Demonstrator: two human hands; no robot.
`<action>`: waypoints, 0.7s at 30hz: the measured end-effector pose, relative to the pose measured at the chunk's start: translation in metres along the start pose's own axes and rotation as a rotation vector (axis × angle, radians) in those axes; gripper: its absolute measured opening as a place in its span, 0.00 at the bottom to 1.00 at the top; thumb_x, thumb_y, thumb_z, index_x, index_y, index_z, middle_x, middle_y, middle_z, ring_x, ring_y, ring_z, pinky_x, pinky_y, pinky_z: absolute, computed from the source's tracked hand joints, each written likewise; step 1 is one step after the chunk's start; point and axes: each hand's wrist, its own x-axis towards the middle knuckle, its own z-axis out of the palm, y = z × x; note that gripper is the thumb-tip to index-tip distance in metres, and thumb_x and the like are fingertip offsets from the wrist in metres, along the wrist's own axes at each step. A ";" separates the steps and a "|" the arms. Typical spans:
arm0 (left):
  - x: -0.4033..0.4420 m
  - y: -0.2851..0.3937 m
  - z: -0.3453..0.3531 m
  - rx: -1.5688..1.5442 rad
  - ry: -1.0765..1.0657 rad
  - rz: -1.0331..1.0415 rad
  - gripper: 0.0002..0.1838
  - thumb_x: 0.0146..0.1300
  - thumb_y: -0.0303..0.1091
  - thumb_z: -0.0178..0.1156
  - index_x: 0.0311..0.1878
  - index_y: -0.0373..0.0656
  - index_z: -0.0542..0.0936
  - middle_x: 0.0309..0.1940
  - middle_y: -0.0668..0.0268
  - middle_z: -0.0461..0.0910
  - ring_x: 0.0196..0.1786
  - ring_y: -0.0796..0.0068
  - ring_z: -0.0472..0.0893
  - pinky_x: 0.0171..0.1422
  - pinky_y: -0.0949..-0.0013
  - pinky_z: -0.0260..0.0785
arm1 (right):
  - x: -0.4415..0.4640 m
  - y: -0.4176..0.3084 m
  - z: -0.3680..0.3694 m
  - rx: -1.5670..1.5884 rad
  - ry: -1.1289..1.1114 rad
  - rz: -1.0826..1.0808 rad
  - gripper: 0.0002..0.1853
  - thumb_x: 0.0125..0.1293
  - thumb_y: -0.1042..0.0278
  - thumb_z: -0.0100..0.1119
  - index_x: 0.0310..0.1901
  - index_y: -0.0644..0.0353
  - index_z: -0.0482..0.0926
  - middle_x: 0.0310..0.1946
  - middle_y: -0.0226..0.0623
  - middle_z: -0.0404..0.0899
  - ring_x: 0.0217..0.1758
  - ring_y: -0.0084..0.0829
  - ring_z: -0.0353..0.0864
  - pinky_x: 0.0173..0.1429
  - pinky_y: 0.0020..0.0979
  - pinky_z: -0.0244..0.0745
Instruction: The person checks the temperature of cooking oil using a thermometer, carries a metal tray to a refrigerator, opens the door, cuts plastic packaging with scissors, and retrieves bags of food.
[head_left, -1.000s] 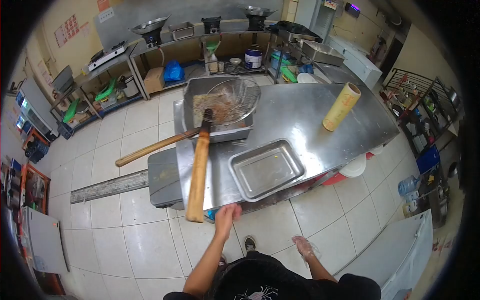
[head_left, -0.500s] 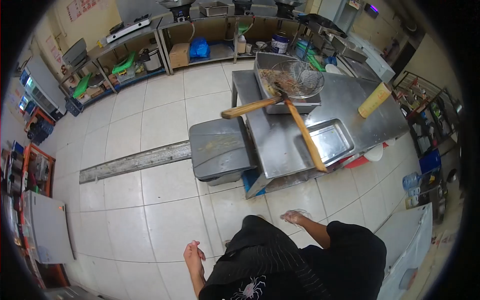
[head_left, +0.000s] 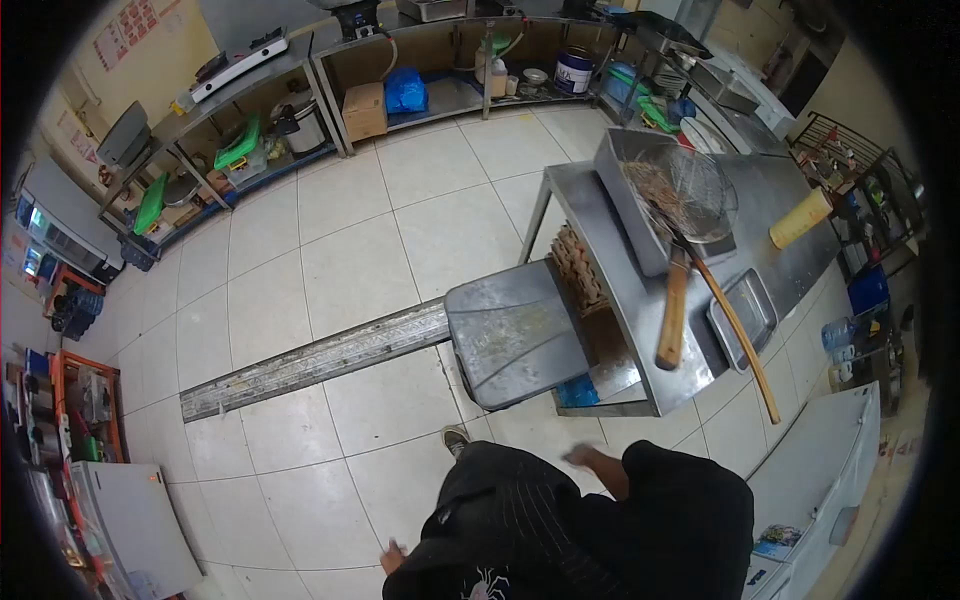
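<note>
At the bottom of the head view, my left hand [head_left: 393, 556] hangs low beside my black shirt, mostly hidden, touching nothing visible. My right hand [head_left: 580, 456] is blurred, near the floor tiles below the steel table [head_left: 640, 345]. On that table a deep grey metal pan [head_left: 640, 235] holds brown food, with a wire strainer [head_left: 712, 205] over it. Two wooden handles, one thick [head_left: 673, 320] and one thin [head_left: 742, 335], reach past the table's front. Beside them lies a shallow steel tray [head_left: 755, 300]. A yellow roll of wrap [head_left: 800, 218] lies further right.
A grey lidded bin [head_left: 515, 335] stands at the table's left end, by egg trays [head_left: 573, 268] on its lower shelf. A floor drain strip [head_left: 320, 358] runs left. Shelving with burners [head_left: 240, 68] lines the back. White freezers stand at lower left [head_left: 135, 525] and right [head_left: 830, 480].
The view has shifted left, so the table now sits further right and the bin shows fully. Both hands have moved away from the table; my left hand has dropped to the bottom edge.
</note>
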 end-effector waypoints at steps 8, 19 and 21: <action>0.081 -0.005 -0.071 -0.068 -0.050 -0.332 0.24 0.66 0.46 0.47 0.25 0.36 0.78 0.10 0.65 0.71 0.13 0.75 0.70 0.19 0.70 0.62 | 0.078 -0.313 -0.324 0.611 0.361 -0.252 0.21 0.58 0.48 0.48 0.43 0.55 0.77 0.39 0.41 0.80 0.43 0.38 0.78 0.48 0.37 0.70; 0.435 0.142 -0.255 -0.083 -0.073 -0.188 0.25 0.66 0.47 0.47 0.24 0.35 0.78 0.09 0.64 0.70 0.11 0.75 0.68 0.17 0.70 0.61 | 0.182 -0.284 -0.348 0.340 0.194 -0.207 0.27 0.65 0.43 0.39 0.49 0.59 0.74 0.45 0.48 0.76 0.46 0.45 0.75 0.53 0.42 0.67; 0.528 0.201 -0.296 -0.060 -0.040 -0.146 0.25 0.66 0.47 0.47 0.24 0.35 0.78 0.08 0.64 0.70 0.11 0.75 0.68 0.17 0.70 0.61 | 0.186 -0.276 -0.325 0.165 0.225 -0.030 0.21 0.65 0.51 0.44 0.55 0.49 0.72 0.49 0.42 0.75 0.46 0.39 0.76 0.54 0.37 0.68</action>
